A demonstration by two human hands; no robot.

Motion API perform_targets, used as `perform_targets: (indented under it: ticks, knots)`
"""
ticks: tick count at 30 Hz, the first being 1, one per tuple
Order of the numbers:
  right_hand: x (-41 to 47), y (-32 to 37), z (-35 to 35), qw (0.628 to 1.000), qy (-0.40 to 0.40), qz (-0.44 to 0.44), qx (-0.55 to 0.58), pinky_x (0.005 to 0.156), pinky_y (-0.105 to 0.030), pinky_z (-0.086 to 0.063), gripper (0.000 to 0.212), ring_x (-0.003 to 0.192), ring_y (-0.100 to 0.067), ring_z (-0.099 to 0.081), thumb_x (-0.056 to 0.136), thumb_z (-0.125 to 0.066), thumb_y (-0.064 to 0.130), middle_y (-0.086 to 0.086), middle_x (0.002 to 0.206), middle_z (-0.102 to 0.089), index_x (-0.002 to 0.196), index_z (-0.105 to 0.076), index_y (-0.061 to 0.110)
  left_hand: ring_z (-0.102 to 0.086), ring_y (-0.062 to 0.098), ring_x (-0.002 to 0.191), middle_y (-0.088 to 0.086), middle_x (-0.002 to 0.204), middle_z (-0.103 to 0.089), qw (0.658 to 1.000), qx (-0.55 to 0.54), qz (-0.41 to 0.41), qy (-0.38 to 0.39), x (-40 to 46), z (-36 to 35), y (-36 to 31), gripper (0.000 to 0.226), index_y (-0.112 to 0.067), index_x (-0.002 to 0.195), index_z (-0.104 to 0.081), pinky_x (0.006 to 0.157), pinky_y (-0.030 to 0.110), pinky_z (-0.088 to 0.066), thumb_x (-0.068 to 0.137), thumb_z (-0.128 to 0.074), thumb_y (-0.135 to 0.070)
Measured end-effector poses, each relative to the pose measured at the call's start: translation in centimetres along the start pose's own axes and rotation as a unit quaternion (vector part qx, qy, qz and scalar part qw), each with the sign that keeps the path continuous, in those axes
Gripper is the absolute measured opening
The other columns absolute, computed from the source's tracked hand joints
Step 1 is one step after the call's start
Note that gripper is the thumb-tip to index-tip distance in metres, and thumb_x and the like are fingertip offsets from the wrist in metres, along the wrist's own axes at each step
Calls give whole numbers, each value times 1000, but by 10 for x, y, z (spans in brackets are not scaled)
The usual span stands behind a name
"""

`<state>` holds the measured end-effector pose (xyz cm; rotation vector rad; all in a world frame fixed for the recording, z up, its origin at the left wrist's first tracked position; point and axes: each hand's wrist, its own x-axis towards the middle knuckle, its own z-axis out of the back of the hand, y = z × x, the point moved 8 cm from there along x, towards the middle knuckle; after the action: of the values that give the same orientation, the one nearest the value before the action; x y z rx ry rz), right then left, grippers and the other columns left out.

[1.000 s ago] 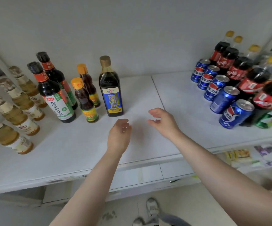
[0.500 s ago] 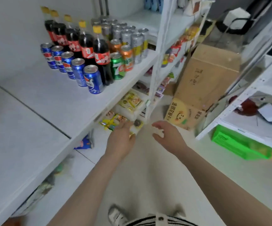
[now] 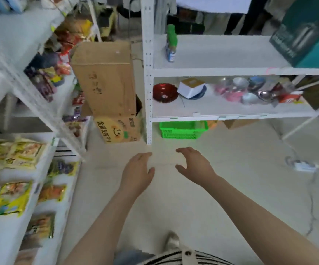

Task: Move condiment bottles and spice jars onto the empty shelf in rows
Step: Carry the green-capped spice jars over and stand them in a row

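Pale floor (image 3: 231,188) between shelving; left hand (image 3: 137,174), right hand (image 3: 193,165) empty, fingers loosely spread.

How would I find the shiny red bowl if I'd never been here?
Look at the white shelf unit straight ahead, past the cardboard boxes. On its lower shelf, the red bowl sits at the far left end, beside a white box. It is the only dark red, glossy thing there; its neighbours are pale or silvery.

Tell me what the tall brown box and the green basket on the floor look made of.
Tall brown box: corrugated cardboard by the look, matte, with creased edges and folded flaps. Green basket: probably moulded plastic, bright, with lattice walls.
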<state>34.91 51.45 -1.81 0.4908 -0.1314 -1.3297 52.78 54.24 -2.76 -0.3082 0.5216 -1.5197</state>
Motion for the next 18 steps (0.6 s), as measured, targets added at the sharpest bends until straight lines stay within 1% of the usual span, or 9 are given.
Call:
perform_targets:
  ticks: [3,7,10,12,18]
  knots:
    - [4,-59,30,999,-26,-41,5,96,-33,-45,57,127,-19,-45,87,-60,33,0,141,-46,139,-41,23,-39,22,132,4,143,-46,999,11,-45,24,38,-21,-56,52,-20,141,-41,107,31,-32,92,-53,-26]
    - [19,-118,53,995,-40,-86,26,95,-32,-45,57,127,-19,-45,87,-60,34,1,141,-46,139,-41,23,-42,22,129,3,141,-47,995,30,-80,51,89,-41,-105,51,-21,141,-41,105,32,-36,92,-53,-27]
    - [38,-153,65,991,-49,-113,48,94,-31,-44,57,127,-19,-45,86,-61,33,1,139,-48,138,-42,23,-44,21,128,3,140,-48,993,36,-89,71,131,-57,-129,51,-21,140,-42,105,33,-38,91,-54,-27]
    - [56,-174,75,989,-55,-124,60,94,-31,-44,57,126,-19,-46,86,-61,33,1,138,-48,138,-42,23,-44,22,128,3,138,-49,993,33,-89,71,163,-64,-141,50,-21,140,-43,103,34,-39,91,-54,-27]
    - [131,-216,116,989,-52,-128,44,95,-33,-46,58,125,-19,-47,86,-60,34,1,138,-48,139,-41,23,-45,22,127,3,136,-51,994,-5,-80,73,261,-72,-171,50,-21,139,-44,104,37,-40,90,-56,-27]
